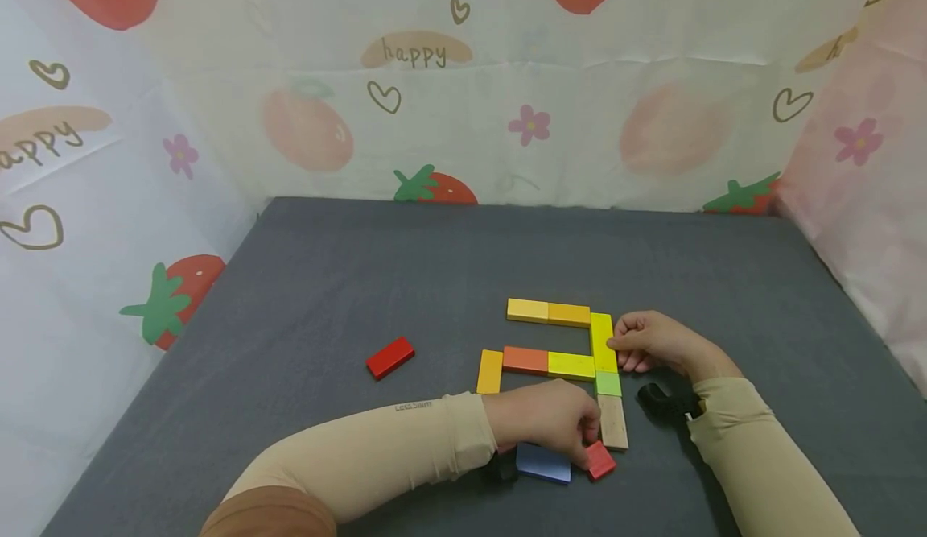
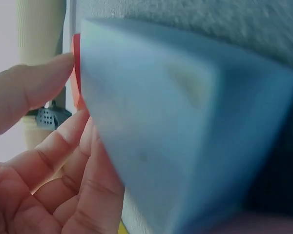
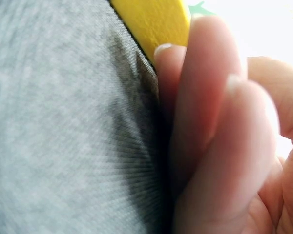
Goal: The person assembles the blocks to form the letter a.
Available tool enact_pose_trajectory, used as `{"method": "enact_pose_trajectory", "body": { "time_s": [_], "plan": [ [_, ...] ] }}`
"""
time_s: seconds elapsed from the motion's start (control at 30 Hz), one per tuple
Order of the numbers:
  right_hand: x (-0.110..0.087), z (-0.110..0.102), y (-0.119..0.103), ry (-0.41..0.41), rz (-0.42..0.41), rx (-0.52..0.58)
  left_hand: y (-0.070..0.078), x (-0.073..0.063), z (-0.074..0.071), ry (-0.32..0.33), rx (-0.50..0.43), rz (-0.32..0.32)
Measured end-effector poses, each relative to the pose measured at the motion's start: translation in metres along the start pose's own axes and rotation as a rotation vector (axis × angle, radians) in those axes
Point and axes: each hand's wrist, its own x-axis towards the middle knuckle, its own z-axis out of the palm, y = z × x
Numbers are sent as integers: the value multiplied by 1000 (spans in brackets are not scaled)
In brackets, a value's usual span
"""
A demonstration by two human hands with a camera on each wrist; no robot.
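Observation:
In the head view, flat rectangular blocks lie joined in a branching shape. My left hand [image 1: 554, 418] pinches a small red block [image 1: 600, 461] between thumb and fingertips, at the right end of a blue block [image 1: 543, 464]. In the left wrist view the blue block [image 2: 146, 112] stands large in front of that red block [image 2: 77, 68]. My right hand [image 1: 662, 342] rests beside the upright yellow block [image 1: 603, 336], its fingers loosely bent and its fingertips touching the block's right edge. The left forearm and hand hide part of the shape's lower left.
A loose red block [image 1: 390, 358] lies apart on the left of the grey cloth [image 1: 304, 279]. Green [image 1: 607, 383] and wood-coloured [image 1: 613, 422] blocks run below the yellow one. An orange-red block [image 1: 525, 360] is in the middle row. A printed curtain [image 1: 507, 159] stands behind.

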Motion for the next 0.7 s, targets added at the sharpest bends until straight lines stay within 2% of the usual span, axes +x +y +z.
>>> {"method": "enact_pose_trajectory", "body": {
  "time_s": [0.13,0.27,0.5,0.7],
  "plan": [
    [0,1,0,-3,-3,1,-8,-5,-3,-8,14,26],
    [0,1,0,2,-1,-4,-13,-14,-6,-46,26,6],
    [0,0,-2,10,15,-9,-7,-28,-4,-102,85,-42],
    [0,0,-1,10,20,-9,-5,-29,-2,-95,91,-43]
  ]
}}
